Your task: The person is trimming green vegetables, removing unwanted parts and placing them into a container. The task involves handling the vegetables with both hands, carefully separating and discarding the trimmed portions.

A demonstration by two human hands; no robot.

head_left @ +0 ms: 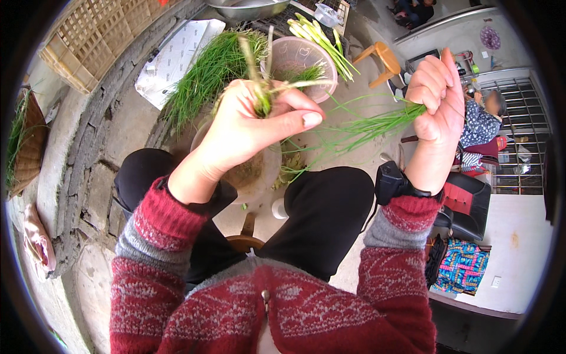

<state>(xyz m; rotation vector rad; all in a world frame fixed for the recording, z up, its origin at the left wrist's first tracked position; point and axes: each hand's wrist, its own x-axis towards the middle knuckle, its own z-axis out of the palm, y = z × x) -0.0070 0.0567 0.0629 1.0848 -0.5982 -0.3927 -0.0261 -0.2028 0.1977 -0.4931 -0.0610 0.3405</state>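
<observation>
My left hand (244, 127) is raised at the middle, its thumb and fingers closed around a few pale, yellowish-green stalks (262, 100) whose ends stick up past the fingers. Off to the right, my right hand (435, 97) makes a fist around a small bunch of thin green chives (377, 127). Their loose blades spread leftward toward the left hand. Beyond the left hand lies a big heap of similar green chives (215, 68). A pink plastic basket (327, 88) next to it contains some greens. Between my knees, a pale basin (271, 168) is partly hidden by the left hand and wrist.
Thick pale-green stalks (324, 44) lie beside the basket. Farther off are a wooden stool (386, 59), a metal bowl (250, 10) and a white printed sheet (177, 56). A woven bamboo rack (97, 38) stands at left. Another person (480, 121) sits at right near a black-and-red chair (466, 203).
</observation>
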